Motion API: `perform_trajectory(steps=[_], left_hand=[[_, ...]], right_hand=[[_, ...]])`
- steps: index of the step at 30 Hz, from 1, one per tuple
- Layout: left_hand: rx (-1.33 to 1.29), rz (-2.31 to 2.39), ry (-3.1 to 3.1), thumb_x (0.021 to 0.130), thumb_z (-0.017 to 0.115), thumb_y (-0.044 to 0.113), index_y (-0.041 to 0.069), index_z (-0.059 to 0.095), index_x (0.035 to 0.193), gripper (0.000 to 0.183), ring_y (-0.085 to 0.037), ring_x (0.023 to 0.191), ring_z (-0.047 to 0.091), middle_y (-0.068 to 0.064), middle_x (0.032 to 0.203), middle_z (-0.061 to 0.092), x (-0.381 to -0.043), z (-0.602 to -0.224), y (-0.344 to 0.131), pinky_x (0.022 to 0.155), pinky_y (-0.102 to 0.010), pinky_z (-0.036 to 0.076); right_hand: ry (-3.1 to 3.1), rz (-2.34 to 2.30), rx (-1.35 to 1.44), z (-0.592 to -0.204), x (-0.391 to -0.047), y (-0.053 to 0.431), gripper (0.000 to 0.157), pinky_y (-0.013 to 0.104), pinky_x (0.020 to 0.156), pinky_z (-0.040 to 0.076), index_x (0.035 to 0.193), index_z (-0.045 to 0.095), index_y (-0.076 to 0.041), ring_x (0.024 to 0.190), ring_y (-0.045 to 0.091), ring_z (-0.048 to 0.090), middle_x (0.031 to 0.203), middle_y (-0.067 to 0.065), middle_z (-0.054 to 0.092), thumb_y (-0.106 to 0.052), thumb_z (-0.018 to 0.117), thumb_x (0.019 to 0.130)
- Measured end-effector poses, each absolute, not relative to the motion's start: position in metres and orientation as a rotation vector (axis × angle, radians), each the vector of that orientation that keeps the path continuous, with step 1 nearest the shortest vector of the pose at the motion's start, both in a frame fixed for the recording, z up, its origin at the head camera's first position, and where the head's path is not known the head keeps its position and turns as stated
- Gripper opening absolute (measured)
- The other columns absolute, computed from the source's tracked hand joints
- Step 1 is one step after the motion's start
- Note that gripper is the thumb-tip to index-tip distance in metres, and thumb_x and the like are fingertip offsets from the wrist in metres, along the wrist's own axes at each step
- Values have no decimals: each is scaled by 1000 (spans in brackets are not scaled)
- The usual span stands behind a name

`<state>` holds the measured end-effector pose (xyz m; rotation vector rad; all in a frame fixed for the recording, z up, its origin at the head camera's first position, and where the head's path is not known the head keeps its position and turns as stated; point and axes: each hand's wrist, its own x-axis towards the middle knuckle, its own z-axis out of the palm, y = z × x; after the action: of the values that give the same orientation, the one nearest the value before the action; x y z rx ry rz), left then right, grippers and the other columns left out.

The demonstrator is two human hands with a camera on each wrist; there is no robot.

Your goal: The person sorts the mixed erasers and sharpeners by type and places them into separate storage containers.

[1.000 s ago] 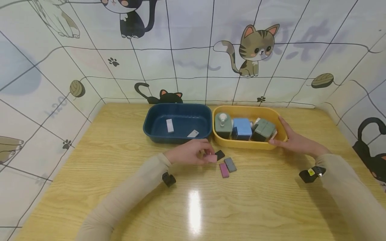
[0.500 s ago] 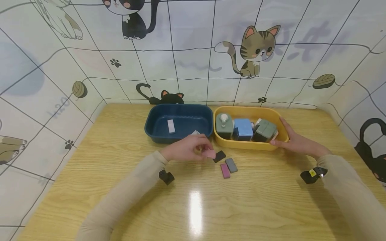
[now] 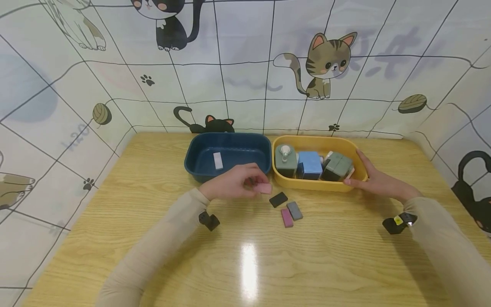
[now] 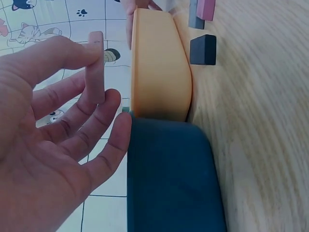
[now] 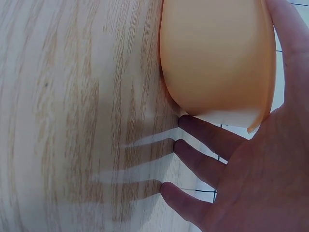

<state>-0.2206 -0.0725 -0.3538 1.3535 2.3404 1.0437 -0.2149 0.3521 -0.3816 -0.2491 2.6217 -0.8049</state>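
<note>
My left hand (image 3: 239,181) pinches a flat pink block (image 3: 264,188) between thumb and fingers, in front of the navy bin (image 3: 203,175). In the left wrist view the pink block (image 4: 95,72) stands on edge by the thumb, with the other fingers spread. At the right end of the yellow bin (image 3: 314,183) rests my right hand (image 3: 379,182), its thumb along the rim and its fairly straight fingers against the outside. A black block (image 3: 278,199), a grey block (image 3: 294,210) and a magenta block (image 3: 287,218) lie on the table.
Inside the navy bin lies a white block (image 3: 218,161). The yellow bin holds a green square bottle with a white pump (image 3: 285,164), a blue square container (image 3: 310,165) and a tilted green one (image 3: 336,166). A cat-print wall covering (image 3: 245,85) stands behind.
With the pink block, my left hand has moved left and up toward the navy bin, covering a white piece inside it. The right hand stays at the yellow bin.
</note>
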Motion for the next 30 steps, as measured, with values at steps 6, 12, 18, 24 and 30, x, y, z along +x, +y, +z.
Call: perform_trajectory(steps=[6,12,18,24,30], left_hand=[[1311,1093,2325,86,68,2,7,68,109,24,-13,91,54,1,100,56,-224,-349,-77,80,-24,51],[1277,1116,2325,87,70,3,6,67,111,25,-14,93,54,0,103,56,-229,-346,-81,81,-28,52],[1273,1117,2358,87,69,3,6,67,111,25,-14,94,54,-1,104,57,-234,-345,-84,81,-28,52],[1213,1154,2380,87,69,3,6,67,111,24,-15,95,53,0,104,58,-236,-342,-90,84,-31,51],[1179,1208,2390,87,71,4,5,67,113,26,-16,96,54,-1,105,58,-243,-338,-97,85,-33,51]], right_hand=[[2615,-820,-246,-380,-214,352,108,78,94,16,147,-31,-20,126,69,10,149,39,-13,-47,59,93],[2615,-815,-248,-381,-214,352,108,78,94,16,146,-31,-19,126,69,10,149,40,-12,-48,59,93],[2617,-816,-254,-381,-214,353,108,78,94,16,146,-31,-19,126,69,10,148,40,-11,-47,59,93],[2619,-810,-246,-380,-214,352,109,78,94,16,147,-31,-18,126,69,10,149,40,-12,-48,59,93],[2624,-798,-242,-380,-214,351,109,77,95,16,147,-31,-16,126,69,11,148,40,-11,-48,59,93]])
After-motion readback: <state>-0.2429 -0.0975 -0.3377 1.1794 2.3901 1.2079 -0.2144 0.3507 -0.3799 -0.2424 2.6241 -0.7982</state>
